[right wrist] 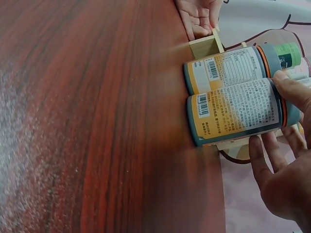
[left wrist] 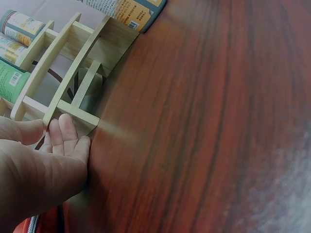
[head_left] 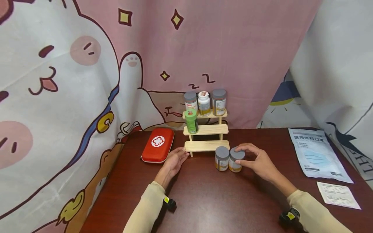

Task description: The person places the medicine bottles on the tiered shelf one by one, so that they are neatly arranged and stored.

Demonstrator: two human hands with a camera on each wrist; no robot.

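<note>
Two grey-lidded supplement bottles stand side by side on the table before the right end of a three-step wooden stand [head_left: 207,146]. My right hand [head_left: 262,163] grips the right-hand bottle [right wrist: 233,109] around its lid, thumb on one side and fingers on the other. The other bottle [head_left: 222,158] is close against it. At the stand's left end, my left hand [head_left: 175,160] holds the end of the lowest step between thumb and fingers. A green bottle [head_left: 191,123] is on the left of the middle step. The top step carries a white bottle [head_left: 204,104] between two grey-lidded bottles.
A red zipped case [head_left: 158,145] lies left of the stand. Toward the table's right edge are a face mask packet [head_left: 319,155] and a white blister sheet [head_left: 338,195]. A printed cloth [head_left: 247,58] hangs behind the table.
</note>
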